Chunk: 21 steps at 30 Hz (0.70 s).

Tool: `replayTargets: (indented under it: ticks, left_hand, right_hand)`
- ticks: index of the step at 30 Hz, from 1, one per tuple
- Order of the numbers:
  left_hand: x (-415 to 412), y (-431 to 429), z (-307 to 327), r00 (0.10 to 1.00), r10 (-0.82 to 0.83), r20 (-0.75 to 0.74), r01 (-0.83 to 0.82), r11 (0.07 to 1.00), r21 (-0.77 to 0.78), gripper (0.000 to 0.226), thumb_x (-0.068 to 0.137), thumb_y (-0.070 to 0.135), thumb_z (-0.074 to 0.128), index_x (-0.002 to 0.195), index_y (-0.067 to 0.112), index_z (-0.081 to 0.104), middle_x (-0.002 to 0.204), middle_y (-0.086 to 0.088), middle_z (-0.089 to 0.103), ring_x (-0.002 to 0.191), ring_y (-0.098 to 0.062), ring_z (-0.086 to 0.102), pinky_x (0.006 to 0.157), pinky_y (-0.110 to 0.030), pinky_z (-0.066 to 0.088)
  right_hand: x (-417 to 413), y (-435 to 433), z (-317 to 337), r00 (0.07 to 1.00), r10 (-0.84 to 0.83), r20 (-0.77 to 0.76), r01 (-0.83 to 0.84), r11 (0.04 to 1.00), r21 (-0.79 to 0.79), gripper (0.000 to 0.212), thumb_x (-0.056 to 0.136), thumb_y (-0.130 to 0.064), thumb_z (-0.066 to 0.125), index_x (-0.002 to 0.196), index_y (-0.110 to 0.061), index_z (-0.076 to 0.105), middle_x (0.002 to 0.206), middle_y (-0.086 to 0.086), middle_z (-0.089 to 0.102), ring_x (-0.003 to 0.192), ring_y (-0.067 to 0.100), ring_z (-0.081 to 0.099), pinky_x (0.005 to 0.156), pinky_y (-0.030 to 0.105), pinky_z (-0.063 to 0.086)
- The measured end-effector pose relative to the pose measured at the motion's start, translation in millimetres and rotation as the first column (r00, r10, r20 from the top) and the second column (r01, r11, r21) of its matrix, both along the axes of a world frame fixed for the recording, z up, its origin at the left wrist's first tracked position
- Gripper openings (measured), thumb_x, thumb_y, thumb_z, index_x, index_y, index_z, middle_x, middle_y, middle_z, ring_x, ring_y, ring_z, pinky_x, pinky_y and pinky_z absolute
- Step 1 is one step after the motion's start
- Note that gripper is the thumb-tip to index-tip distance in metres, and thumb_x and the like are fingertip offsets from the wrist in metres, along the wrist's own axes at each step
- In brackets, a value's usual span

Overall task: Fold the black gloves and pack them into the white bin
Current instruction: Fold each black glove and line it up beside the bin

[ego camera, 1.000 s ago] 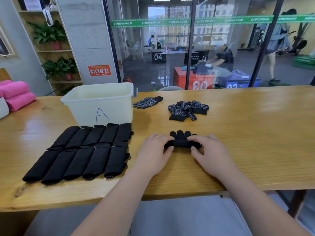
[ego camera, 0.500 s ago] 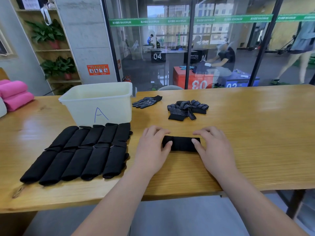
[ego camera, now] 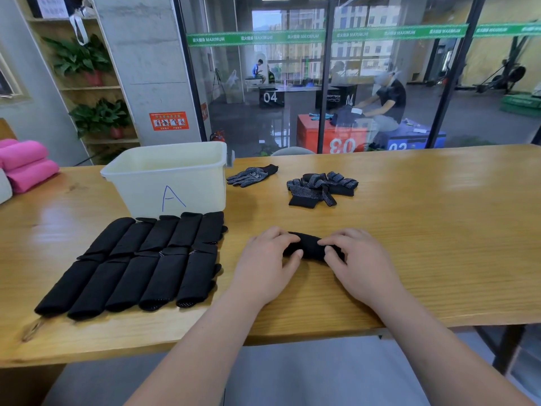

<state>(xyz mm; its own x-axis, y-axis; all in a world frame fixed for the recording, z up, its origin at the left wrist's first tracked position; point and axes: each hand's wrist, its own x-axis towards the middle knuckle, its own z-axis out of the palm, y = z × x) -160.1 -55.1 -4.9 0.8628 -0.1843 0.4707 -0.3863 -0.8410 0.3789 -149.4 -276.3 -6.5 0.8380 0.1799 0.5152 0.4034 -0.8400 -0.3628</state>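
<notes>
Glove [ego camera: 308, 246] now bunched — ends hidden by left hand [ego camera: 265, 269], right hand [ego camera: 361, 265]

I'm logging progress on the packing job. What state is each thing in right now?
Rolled glove: folded into a bundle, held at both ends.
Left hand: grips the bundle's left end.
Right hand: grips its right end.
Folded gloves: in two rows, not yet packed.
Single glove: flat, unfolded.
Glove pile: unfolded, heaped.
White bin: upright, lidless.

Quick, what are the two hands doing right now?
Left hand: closed, fingers and thumb curled round the left end of the folded black fabric glove.
Right hand: closed, pinching the same glove's right end.
</notes>
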Motion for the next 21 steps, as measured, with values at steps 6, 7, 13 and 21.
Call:
replayTargets:
  ticks: [6, 7, 13, 21]
  left_hand:
    - [4, 5, -1, 0.997, -0.009, -0.073, 0.001, 0.995, -0.103, 0.034, 0.104, 0.036, 0.059, 0.137, 0.031, 0.067, 0.132, 0.015, 0.066, 0.12, -0.007, 0.059, 0.108, -0.032, 0.047]
    - [4, 6, -1, 0.996, -0.021, -0.085, 0.01, 0.993, -0.119, 0.034, 0.104, 0.035, 0.061, 0.137, 0.03, 0.067, 0.132, 0.015, 0.067, 0.12, -0.007, 0.059, 0.107, -0.03, 0.048]
    - [5, 9, -1, 0.994, -0.015, -0.105, -0.001, 0.988, -0.152, 0.034, 0.101, 0.034, 0.064, 0.136, 0.031, 0.068, 0.13, 0.016, 0.065, 0.12, -0.005, 0.059, 0.105, -0.028, 0.048]
    - [1, 4, 6, 0.997, 0.01, -0.077, -0.01, 1.0, -0.008, 0.037, 0.106, 0.03, 0.055, 0.142, 0.028, 0.062, 0.14, 0.009, 0.061, 0.128, -0.015, 0.055, 0.112, -0.04, 0.045]
  right_hand:
    - [-6, -1, 2, 0.979, 0.199, -0.049, -0.195, 0.977, 0.087, 0.024, 0.097, -0.048, 0.061, 0.116, -0.045, 0.075, 0.104, -0.024, 0.06, 0.094, 0.002, 0.06, 0.08, 0.033, 0.055]
    - [-6, -1, 3, 0.976, 0.212, -0.05, -0.21, 0.977, 0.041, 0.032, 0.098, -0.052, 0.06, 0.127, -0.045, 0.07, 0.12, -0.026, 0.058, 0.11, 0.0, 0.057, 0.091, 0.032, 0.054]
    - [2, 8, 5, 0.922, 0.215, -0.323, -0.317, 0.897, -0.307, 0.068, 0.107, -0.063, 0.032, 0.167, -0.038, 0.013, 0.174, -0.019, 0.005, 0.161, 0.006, 0.001, 0.13, 0.039, 0.015]
    - [8, 5, 5, 0.889, 0.235, -0.393, -0.354, 0.898, -0.263, 0.064, 0.107, -0.066, 0.02, 0.166, -0.045, 0.007, 0.173, -0.023, 0.002, 0.16, 0.003, -0.002, 0.131, 0.039, 0.01]
